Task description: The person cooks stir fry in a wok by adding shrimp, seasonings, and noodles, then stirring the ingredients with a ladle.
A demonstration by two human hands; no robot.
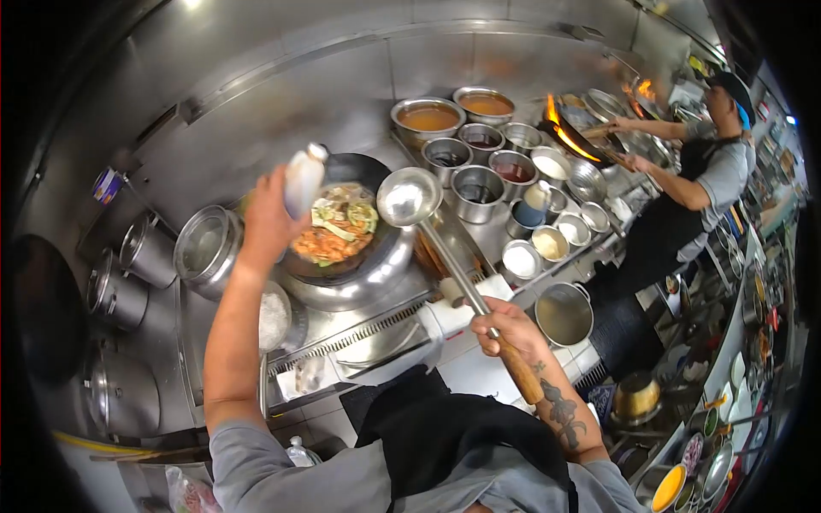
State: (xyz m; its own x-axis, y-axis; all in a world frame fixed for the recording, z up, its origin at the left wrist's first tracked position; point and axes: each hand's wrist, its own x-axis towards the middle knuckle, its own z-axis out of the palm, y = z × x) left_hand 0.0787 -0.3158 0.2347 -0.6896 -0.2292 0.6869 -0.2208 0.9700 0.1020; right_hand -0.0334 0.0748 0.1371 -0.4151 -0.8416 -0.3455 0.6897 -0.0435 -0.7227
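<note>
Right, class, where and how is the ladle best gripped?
Probably a fist around its wooden handle, from the near right side: that end slants back toward the camera, while the bowl is farther out, by the wok. The right hand grips near where metal shaft meets wood.

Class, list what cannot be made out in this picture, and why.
All in the head view:
Bottle: any label, blurred.
Wok: left rim, partly hidden by the left hand and bottle.
Grey shirt: cut off by the bottom edge.
Purple container: any lettering, too small.
</note>
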